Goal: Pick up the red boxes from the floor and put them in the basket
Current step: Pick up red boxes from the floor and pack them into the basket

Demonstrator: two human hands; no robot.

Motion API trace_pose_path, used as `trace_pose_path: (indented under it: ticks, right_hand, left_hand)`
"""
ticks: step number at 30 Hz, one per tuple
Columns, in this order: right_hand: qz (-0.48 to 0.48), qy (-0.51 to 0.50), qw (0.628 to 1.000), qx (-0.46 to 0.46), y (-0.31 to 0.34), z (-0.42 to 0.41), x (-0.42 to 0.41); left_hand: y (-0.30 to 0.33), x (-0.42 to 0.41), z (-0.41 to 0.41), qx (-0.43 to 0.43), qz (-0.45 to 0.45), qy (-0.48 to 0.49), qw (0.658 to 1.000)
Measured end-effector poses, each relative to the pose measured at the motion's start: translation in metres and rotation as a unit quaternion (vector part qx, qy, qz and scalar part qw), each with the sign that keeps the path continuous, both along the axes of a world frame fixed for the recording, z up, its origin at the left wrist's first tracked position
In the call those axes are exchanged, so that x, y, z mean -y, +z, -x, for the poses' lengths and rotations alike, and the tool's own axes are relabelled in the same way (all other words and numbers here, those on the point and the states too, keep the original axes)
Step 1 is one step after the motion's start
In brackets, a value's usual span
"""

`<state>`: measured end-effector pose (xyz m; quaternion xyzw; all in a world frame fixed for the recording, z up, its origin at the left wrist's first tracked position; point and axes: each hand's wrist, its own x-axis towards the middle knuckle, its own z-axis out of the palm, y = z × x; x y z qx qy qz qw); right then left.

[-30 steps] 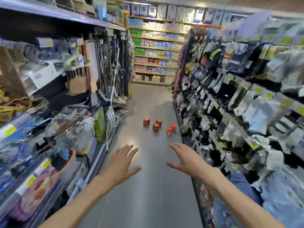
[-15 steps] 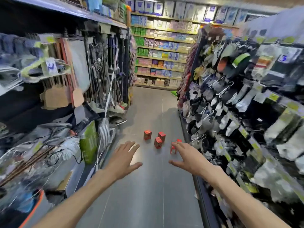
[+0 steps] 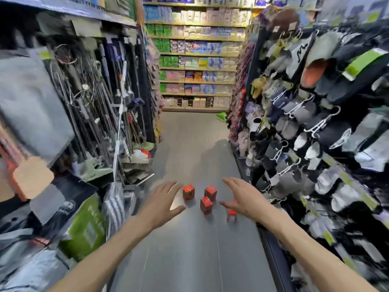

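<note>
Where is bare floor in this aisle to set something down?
The grey floor is bare between the forearms, nearer than the red boxes, and beyond them up to the far shelves. It is crowded around the boxes, between left hand and right hand.

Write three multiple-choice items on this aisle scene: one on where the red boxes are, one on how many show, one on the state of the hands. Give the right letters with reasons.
1. Where are the red boxes?
A. on a shelf
B. on the floor
C. in a basket

2. How many red boxes show?
A. two
B. four
C. seven

3. What state are the left hand and right hand in?
A. both open and empty
B. both gripping a box
C. one holding a bag

Key: 1 B, they stand on the grey aisle floor between the racks. 2 B, three stand close together and a fourth is partly hidden by the right hand. 3 A, the fingers are spread and nothing is held.
</note>
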<state>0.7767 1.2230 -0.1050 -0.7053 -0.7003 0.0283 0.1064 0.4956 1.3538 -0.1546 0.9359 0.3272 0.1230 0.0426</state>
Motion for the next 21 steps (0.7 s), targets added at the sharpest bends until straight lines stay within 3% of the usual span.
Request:
trace_pose_path:
  ticks: [12,21]
  right_hand:
    - [0.045,-0.007,0.999,-0.002,-0.028,-0.142,-0.319]
    - [0.059,-0.094,0.992,-0.054,-0.131,-0.233,-0.532]
  left_hand:
    - [-0.023,-0.313,-0.136,0.015,0.025,-0.006,1.0]
    - [-0.138,-0.582,-0.245,-0.036,0.083,-0.05,0.995]
